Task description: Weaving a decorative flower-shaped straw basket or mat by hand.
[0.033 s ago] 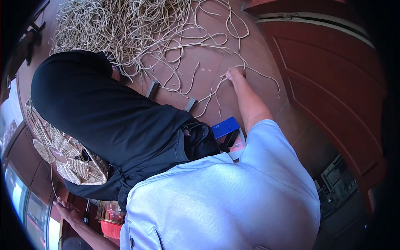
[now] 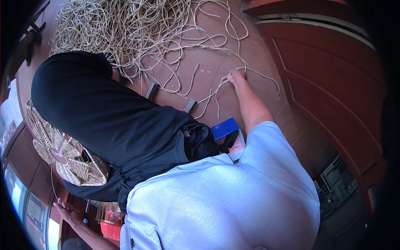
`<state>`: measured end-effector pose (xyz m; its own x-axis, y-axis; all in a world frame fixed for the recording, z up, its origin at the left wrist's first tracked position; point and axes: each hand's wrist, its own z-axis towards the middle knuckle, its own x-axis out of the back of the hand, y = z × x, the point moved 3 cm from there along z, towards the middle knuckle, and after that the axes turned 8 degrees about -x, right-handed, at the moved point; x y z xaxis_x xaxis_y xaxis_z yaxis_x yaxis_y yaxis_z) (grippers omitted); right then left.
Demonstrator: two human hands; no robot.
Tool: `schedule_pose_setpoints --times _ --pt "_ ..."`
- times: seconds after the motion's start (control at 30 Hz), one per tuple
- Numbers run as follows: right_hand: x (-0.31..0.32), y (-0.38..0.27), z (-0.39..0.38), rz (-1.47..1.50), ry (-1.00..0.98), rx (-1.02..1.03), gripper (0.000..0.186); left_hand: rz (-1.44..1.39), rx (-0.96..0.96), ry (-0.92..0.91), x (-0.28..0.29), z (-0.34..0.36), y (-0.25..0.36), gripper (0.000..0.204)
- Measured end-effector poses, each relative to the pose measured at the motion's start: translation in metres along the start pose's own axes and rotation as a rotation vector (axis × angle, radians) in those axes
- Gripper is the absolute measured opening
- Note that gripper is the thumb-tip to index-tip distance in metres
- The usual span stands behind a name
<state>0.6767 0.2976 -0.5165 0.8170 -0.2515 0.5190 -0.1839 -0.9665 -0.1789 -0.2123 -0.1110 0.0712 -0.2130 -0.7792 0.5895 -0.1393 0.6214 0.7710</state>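
Floor (image 2: 280, 114) here's a mess of straw cord (image 2: 125, 29), woven piece (image 2: 83, 171) beside the black-clothed leg (image 2: 100, 104), right hand (image 2: 237, 77) pinching straw cord, left hand (image 2: 67, 210) half spread (grip unclear), so one hard tug could knot it up.

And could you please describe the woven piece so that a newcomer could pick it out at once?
Find the broad black clothing left of centre. Along its lower left edge lies the tan woven piece, with a thin cord running down to the left hand. Unlike the pile of loose cord at the top, it is worked into wide bands with gaps between.
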Motion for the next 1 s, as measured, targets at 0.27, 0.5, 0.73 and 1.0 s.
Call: schedule_pose_setpoints --times 0.27,0.5,0.73,1.0 --pt "0.078 -0.016 -0.022 0.069 0.112 0.047 0.021 -0.058 0.067 0.049 0.017 0.017 -0.057 0.045" --pt "0.125 -0.102 -0.029 0.378 0.199 0.307 0.012 -0.200 0.177 0.078 0.042 0.033 -0.114 0.046" --pt "0.262 -0.137 -0.069 0.824 0.721 0.211 0.018 -0.344 0.262 0.195 0.066 0.027 -0.159 0.046" --pt "0.260 -0.126 -0.079 0.814 0.396 0.466 0.043 -0.371 0.336 0.246 0.065 0.024 -0.203 0.046"
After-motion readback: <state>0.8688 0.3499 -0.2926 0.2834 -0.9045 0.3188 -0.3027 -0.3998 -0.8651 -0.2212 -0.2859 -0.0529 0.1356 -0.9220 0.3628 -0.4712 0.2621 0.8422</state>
